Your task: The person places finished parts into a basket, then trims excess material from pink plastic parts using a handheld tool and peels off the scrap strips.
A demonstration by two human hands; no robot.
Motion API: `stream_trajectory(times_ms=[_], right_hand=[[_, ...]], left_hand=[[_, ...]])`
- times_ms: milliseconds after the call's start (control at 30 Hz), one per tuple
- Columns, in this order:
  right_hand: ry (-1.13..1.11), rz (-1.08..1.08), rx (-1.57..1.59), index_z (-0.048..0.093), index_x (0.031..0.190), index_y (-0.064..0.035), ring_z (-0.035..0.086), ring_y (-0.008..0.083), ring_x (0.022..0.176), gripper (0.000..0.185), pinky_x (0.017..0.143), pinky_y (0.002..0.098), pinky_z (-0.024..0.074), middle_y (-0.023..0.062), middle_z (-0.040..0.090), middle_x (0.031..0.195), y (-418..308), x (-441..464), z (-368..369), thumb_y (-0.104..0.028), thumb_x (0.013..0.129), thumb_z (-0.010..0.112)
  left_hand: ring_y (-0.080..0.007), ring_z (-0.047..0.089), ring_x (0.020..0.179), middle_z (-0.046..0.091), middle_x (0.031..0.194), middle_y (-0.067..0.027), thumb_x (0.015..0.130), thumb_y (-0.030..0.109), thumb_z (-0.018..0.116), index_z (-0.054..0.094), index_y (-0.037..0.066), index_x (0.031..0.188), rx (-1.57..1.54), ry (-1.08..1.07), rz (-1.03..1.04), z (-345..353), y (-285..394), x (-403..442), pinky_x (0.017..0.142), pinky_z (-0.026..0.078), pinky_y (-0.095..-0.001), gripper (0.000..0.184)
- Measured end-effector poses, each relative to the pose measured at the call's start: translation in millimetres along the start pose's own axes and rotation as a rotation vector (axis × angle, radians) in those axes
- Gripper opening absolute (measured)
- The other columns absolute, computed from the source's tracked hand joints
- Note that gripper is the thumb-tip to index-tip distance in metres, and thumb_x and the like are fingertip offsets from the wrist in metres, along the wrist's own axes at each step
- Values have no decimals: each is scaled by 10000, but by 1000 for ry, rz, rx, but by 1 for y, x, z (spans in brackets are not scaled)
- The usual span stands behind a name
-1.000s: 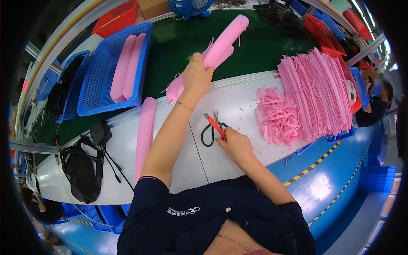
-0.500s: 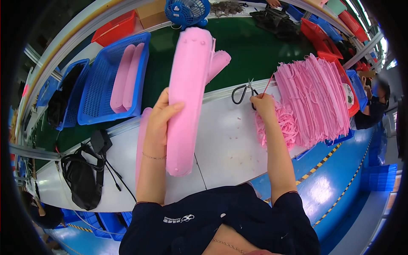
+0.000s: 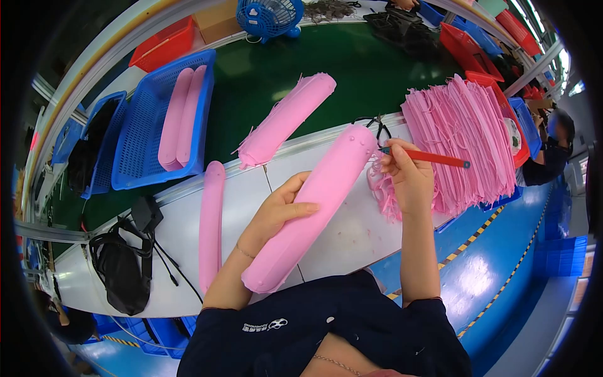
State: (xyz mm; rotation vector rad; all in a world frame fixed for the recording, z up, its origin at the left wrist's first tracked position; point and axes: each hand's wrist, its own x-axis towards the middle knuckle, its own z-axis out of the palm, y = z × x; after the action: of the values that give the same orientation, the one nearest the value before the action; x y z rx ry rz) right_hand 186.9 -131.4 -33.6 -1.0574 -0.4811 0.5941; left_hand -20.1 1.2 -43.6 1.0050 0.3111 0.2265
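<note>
My left hand (image 3: pixel 286 207) is wrapped round a long pink fabric roll (image 3: pixel 314 210), which slants up to the right with small bumps at its upper end. My right hand (image 3: pixel 407 168) pinches a slim red pen-like tool (image 3: pixel 440 158); its tip is beside the roll's upper end, and I cannot tell whether they touch. Behind that end, black-handled scissors (image 3: pixel 380 128) lie partly hidden. A pink bundle with frayed edges (image 3: pixel 290 119) lies across the green surface and the white table edge. Another narrow pink roll (image 3: pixel 212 220) lies left of my left forearm.
A blue basket (image 3: pixel 135 141) holds two pink rolls. At right are a large stack of pink strips (image 3: pixel 461 141) and loose pink trimmings (image 3: pixel 384 191). A black bag (image 3: pixel 122 270) with cables lies at left. A blue fan (image 3: pixel 269 17) stands at the back; a person (image 3: pixel 556 141) sits far right.
The held roll has come down and tilted right, uncovering the frayed bundle behind it. My right hand has lifted the red tool from near the scissors and brought it to the roll's upper end.
</note>
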Motion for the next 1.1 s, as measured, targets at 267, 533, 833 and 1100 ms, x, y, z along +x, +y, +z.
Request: stream_trajectory(times_ms=[267,533,833,1100], right_hand=[[22,-141,-280,638,1067,13,597,122,841,212,741,207,458,76,630,978,4,-32,8,-77,876,621],[-43,-159,-335,646,1074,-9,582,109,834,207,732,206,450,62,628,989,2,-32,11,-67,878,612],[-38,-193,-355,650,1047,-6,596,149,849,196,769,253,471,82,635,977,1,-33,13,-46,856,627],[-312,-1072,-1310,650,1004,-30,591,269,1058,264,857,367,469,115,631,1078,-9,-24,6,-41,741,659]], left_hand=[[-126,516,1082,537,1188,-67,790,72,620,414,8,1311,-14,11,-5,10,1,-10,926,398,-246,563],[-126,517,1078,537,1188,-72,789,64,614,408,7,1320,-31,11,0,10,0,-14,928,393,-240,572],[-131,522,1086,538,1195,-82,783,49,608,407,-5,1318,-73,-7,0,10,2,-15,928,400,-249,574],[-149,560,1044,556,1179,-115,770,41,586,426,-41,1298,-97,9,-45,15,5,-19,902,433,-248,557]])
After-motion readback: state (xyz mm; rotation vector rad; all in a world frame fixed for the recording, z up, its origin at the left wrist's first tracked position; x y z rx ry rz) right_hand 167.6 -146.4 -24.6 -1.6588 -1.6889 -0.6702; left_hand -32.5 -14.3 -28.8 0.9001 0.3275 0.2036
